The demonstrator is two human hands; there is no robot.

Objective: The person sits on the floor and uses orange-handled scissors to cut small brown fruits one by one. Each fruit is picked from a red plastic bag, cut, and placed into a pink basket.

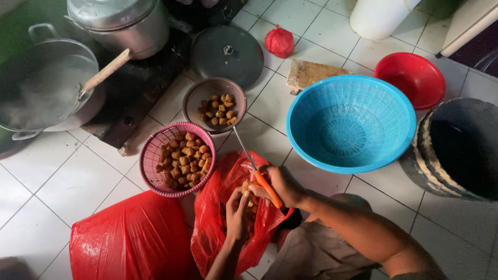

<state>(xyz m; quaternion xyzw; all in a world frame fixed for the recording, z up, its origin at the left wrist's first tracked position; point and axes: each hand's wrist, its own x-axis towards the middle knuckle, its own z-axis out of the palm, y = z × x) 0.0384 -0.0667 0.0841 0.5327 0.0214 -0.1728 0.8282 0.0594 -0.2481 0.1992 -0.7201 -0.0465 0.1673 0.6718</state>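
The left hand (237,212) is cupped inside the mouth of an open red plastic bag (220,207), its fingers curled about a small golden-brown fried cube (246,187) at the bag's rim. Touching it from the right, the right hand (282,185) is clenched round the orange handle of a thin-bladed steel knife (254,168), whose blade points up and away from the knuckles. More brown cubes lie in the bag beneath both hands, partly hidden.

Left of the left hand sits a second, bulging red plastic bag (129,241), tied shut as far as can be seen. Just beyond the hands to the left stands a round pink plastic basket (155,150) heaped with the same fried cubes, and past it a shallow brown bowl (194,101) with a smaller scatter of them. Beyond the right hand is a wide blue plastic colander (353,122), and to its far right a red plastic basin (412,78) and a dark bucket (456,148).

Farthest off lie a flat dark pot lid (225,54), a small knotted red bag (279,41), a steaming metal wok (44,85) with a wooden-handled ladle (106,72), and a lidded steel pot (122,23).
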